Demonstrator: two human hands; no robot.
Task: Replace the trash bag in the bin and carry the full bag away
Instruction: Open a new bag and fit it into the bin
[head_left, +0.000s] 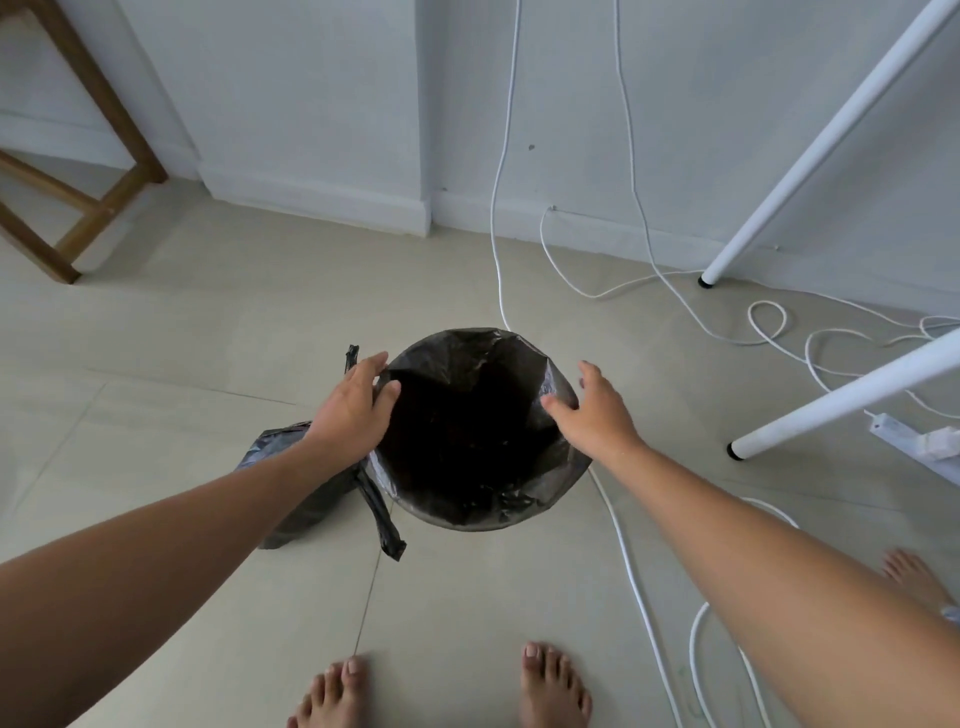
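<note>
Fresh liner (475, 364) folded over the bin (563, 480); left hand (353, 410) and right hand (592, 410) rest open on it.
Full bag (306, 499) alongside looks soft, light, slippery: best gathered at its neck.

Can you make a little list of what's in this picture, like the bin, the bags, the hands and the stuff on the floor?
bin: round, on the tile floor, lined with a new black bag
full bag: dark, on the floor left of the bin
left hand: fingers at the bin's left rim
right hand: fingers straight, at the right rim
white cables: loose on the floor, right side
</note>
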